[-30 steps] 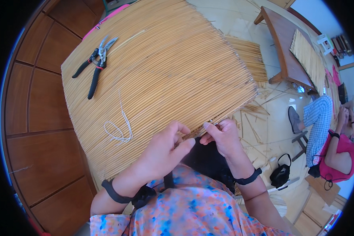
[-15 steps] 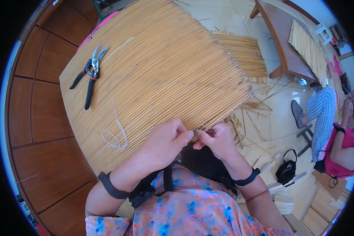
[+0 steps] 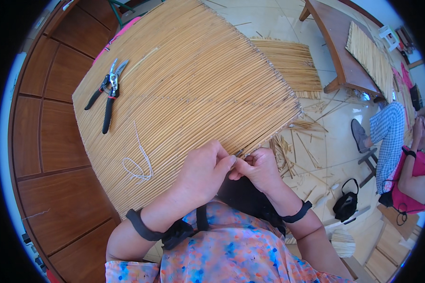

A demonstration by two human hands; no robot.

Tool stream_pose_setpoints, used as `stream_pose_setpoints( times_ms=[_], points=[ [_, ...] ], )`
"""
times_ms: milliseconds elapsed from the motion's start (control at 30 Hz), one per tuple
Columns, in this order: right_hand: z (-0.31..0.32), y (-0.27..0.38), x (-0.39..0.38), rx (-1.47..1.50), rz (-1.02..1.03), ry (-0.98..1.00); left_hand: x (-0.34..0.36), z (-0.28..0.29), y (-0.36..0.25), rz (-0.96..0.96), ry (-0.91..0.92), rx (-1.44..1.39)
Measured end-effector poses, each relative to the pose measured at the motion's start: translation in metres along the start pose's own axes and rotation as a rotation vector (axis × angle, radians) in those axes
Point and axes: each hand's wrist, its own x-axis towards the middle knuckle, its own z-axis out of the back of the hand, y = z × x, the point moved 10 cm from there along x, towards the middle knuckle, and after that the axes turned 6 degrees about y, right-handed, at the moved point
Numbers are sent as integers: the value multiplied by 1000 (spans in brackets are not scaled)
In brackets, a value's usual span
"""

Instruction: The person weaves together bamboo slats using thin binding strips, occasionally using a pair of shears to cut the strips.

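A large mat of straw-coloured reeds (image 3: 184, 89), bound side by side, spreads in front of me. My left hand (image 3: 204, 170) and my right hand (image 3: 259, 170) meet at its near edge, thumbs and fingers pinched closed and nearly touching. What lies between the fingertips is too small and hidden to make out. Just beyond them, a dark gap shows between the last reeds. On the mat's left part lie pruning shears (image 3: 109, 92) with black handles, blades apart. A loose loop of white thread (image 3: 144, 162) rests on the reeds left of my left hand.
Brown wooden panelling (image 3: 63, 137) borders the left. Beyond the mat's right edge, a smaller reed mat (image 3: 290, 66) and scattered reed pieces (image 3: 285, 155) lie on the tiled floor. A wooden table (image 3: 333, 45), a black bag (image 3: 346, 203) and a seated person (image 3: 387, 141) are to the right.
The mat has shifted slightly left at its far right edge. My fingertips have drawn a little closer together, still pinched at the same near edge. The shears and thread lie where they were on the mat.
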Motion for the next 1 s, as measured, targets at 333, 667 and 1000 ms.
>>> stream_pose_setpoints(
  times_ms=[333, 667, 1000],
  points=[
    [0, -2, 0, -11, 19, 1, -3, -1, 1, -61, -44, 9],
    [1, -6, -2, -83, 22, -11, -2, -6, -8, -53, -46, -101],
    [31, -9, -7, 205, -45, -149, -29, 0, -11, -90, -9, 77]
  ],
)
